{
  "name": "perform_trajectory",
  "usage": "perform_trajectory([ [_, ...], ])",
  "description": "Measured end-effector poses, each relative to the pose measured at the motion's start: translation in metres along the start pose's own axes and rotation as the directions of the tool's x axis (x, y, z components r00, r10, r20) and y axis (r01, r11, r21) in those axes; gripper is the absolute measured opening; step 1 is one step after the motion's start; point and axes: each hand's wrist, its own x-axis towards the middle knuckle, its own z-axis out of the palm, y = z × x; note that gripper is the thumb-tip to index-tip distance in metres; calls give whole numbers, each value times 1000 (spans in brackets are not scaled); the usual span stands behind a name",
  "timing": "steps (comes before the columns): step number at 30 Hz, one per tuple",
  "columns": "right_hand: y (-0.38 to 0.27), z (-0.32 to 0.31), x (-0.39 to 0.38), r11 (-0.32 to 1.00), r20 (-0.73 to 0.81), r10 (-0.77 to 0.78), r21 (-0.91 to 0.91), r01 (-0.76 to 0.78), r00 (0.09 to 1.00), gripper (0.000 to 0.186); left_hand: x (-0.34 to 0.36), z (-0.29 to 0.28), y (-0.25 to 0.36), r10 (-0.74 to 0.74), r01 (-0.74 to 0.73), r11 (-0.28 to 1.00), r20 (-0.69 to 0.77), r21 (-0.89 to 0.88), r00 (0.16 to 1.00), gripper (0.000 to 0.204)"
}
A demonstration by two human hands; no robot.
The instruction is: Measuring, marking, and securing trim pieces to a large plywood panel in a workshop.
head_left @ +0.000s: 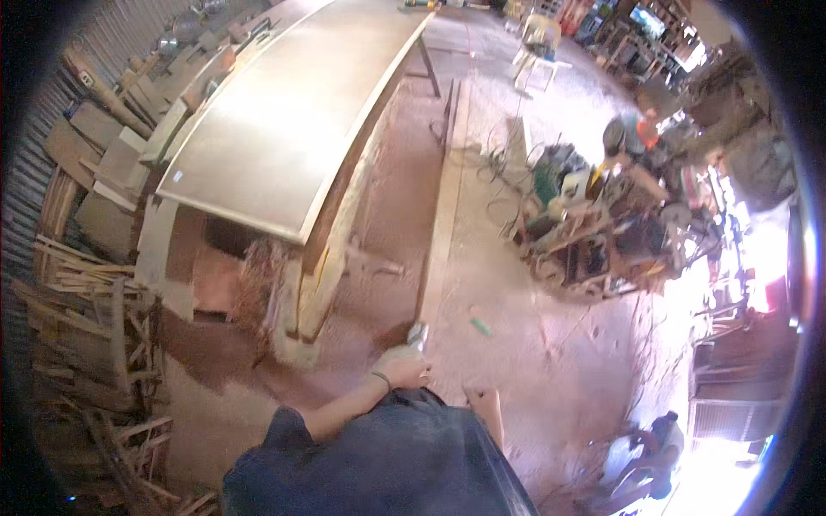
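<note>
My left hand [404,368], with a dark band at the wrist, is in front of my dark shirt [370,464]. Its fingers look curled. A small pale object [417,335] shows just beyond them; blur hides whether the hand holds it or it lies lower down. My right hand [482,398] is close by on the right, curled at the shirt's edge, and what it may hold is hidden. Ahead on the left stands a long table with a large flat panel [258,163] on top, out of reach of both hands.
Wood offcuts [86,284] are piled along the corrugated wall at left. A long board [443,215] lies on the floor ahead, with a small green piece [480,327] near its end. Machinery [602,224] and cables stand at right. A plastic chair [539,52] is farther back.
</note>
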Motion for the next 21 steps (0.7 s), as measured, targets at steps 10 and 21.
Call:
perform_trajectory([
  [10,56,-239,96,762,-559,291,-355,-541,776,37,169,-222,-15,107,-211,913,-295,-349,950,30],
  [21,-7,-354,287,623,-639,474,-244,-744,606,35,280,-178,-278,-738,501,523,-71,-690,671,51],
])
